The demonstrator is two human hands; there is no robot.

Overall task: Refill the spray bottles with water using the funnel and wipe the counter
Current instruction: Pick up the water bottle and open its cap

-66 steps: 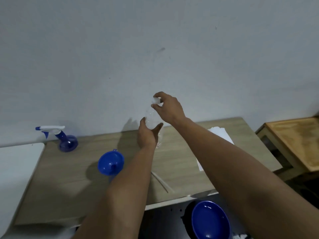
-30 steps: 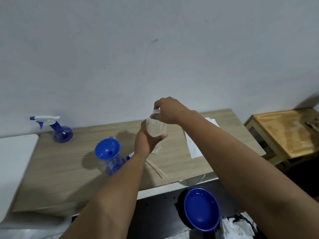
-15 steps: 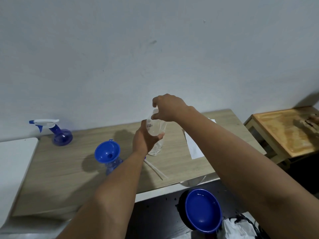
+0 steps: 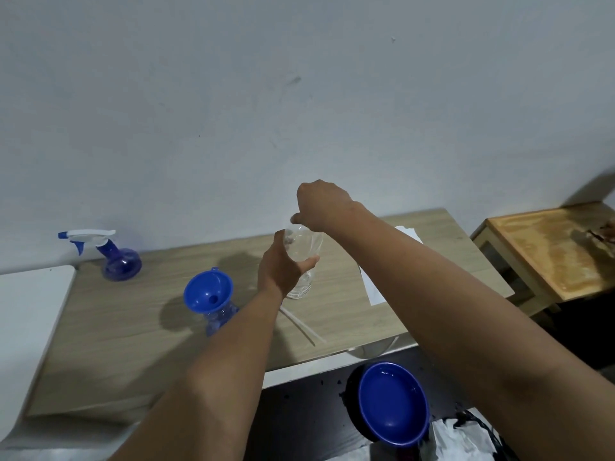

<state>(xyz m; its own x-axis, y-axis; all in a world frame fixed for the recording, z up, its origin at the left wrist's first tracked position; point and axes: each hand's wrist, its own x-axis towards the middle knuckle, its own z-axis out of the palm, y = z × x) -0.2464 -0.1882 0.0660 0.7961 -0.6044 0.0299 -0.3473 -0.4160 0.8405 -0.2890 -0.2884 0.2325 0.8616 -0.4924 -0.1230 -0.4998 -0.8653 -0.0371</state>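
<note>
Clear ribbed plastic bottle (image 4: 303, 261), upright

One view only, worn on the head. Looks forward and down from above the near edge of the worktop (image 4: 139, 331), toward the wall (image 4: 233, 111) behind. Wide-angle, close: forearms fill the lower frame. Takes in a side table (image 4: 549, 247) at right.
</note>
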